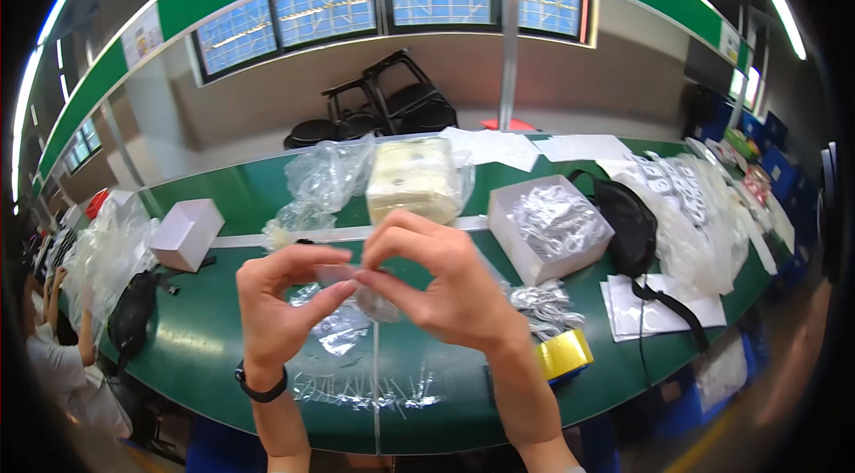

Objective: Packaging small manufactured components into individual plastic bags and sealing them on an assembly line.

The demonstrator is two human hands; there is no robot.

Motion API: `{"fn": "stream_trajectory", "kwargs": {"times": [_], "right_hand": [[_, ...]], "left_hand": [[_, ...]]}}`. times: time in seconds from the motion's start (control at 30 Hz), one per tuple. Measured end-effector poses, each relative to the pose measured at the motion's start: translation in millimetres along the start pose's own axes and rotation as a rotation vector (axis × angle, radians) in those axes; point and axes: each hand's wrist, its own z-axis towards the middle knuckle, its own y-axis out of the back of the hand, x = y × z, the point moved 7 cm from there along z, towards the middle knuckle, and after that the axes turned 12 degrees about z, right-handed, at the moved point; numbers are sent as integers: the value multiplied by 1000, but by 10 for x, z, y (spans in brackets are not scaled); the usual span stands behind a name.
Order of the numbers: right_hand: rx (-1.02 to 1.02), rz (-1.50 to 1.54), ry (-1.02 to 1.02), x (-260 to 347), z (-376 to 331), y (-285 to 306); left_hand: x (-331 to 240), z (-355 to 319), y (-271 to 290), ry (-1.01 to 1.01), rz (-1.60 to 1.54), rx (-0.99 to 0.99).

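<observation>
Above the middle of the green table, both my hands meet on a small translucent plastic piece [335, 273], perhaps a little bag; its exact kind is unclear. My left hand [278, 299] pinches its left side between thumb and fingers. From the right, my right hand [445, 281] pinches it with thumb and forefinger. A clear round-looking part [378, 304] shows just below the right fingertips, partly hidden. Clear plastic bags [338, 330] lie on the table beneath. Nearer to me, a row of thin, shiny clear strips [370, 391] is spread out.
A white box [543, 264] of white cords stands right, with bundled cords [545, 308] and a yellow roll [564, 355] before it. Behind my hands sits a bagged pale stack [411, 179]. A small white box [187, 234] stands left. Black pouches [626, 225] lie about; another person [67, 366] works far left.
</observation>
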Motion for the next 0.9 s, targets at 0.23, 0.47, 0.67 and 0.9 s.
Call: {"fn": "stream_trajectory", "kwargs": {"times": [0.23,0.47,0.67,0.9], "right_hand": [[5,-81,-203,-41,-205,207],[33,-469,-213,104,-117,782],[-391,-1166,-9,-311,-79,2199],[478,-1408,-413,-1726,-761,2171]], "left_hand": [[130,25,-214,67,-108,9],[160,12,-231,101,2,-1],[244,64,-249,140,-60,39],[143,7,-170,167,-71,186]]}}
